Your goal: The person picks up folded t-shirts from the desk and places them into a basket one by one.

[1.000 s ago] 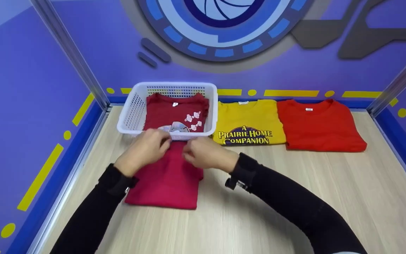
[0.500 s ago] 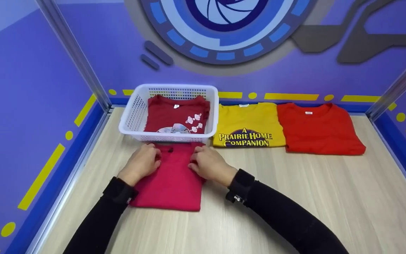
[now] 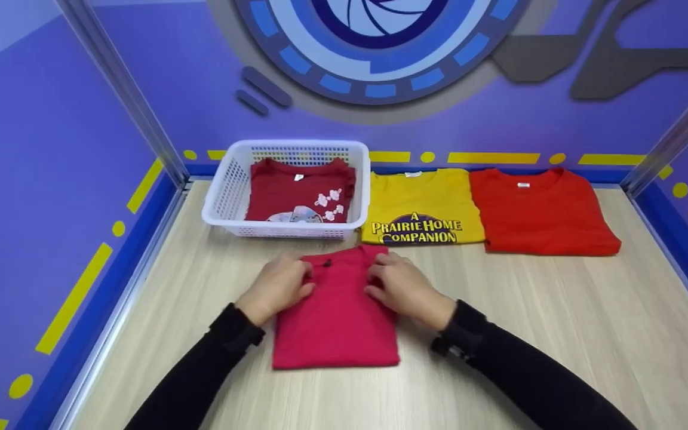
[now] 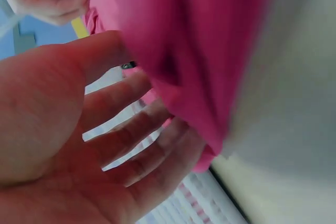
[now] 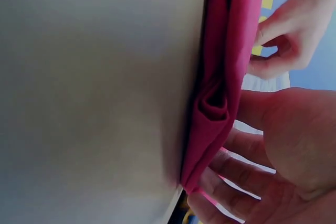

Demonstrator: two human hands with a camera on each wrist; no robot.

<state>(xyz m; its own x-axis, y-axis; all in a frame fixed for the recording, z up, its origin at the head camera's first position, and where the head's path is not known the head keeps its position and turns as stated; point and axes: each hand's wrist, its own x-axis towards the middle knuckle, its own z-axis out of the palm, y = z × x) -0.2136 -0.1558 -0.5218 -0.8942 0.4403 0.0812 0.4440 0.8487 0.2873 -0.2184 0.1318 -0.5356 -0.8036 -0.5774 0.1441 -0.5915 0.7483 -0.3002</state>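
Observation:
A folded crimson T-shirt (image 3: 337,328) lies on the table in front of the basket, a small dark mark near its far edge. My left hand (image 3: 278,285) pinches its far left corner between thumb and fingers. At the far right corner, my right hand (image 3: 408,289) pinches the cloth in the same way. In the left wrist view, the thumb and fingers of the left hand (image 4: 105,124) meet the edge of the shirt (image 4: 199,35). Folded layers of the shirt (image 5: 223,77) show side-on in the right wrist view, with the right hand (image 5: 262,156) along its edge.
Behind the shirt stands a white perforated basket (image 3: 218,197) holding a folded dark red T-shirt (image 3: 296,191) with pink flowers. To its right lie a folded yellow T-shirt (image 3: 424,197) with printed lettering and a folded red T-shirt (image 3: 544,215). Purple-blue panels (image 3: 51,149) wall in the table.
Both hands first reach close to the basket, then hold the crimson T-shirt's far corners. The shirt has slid right and slightly toward me, away from the basket.

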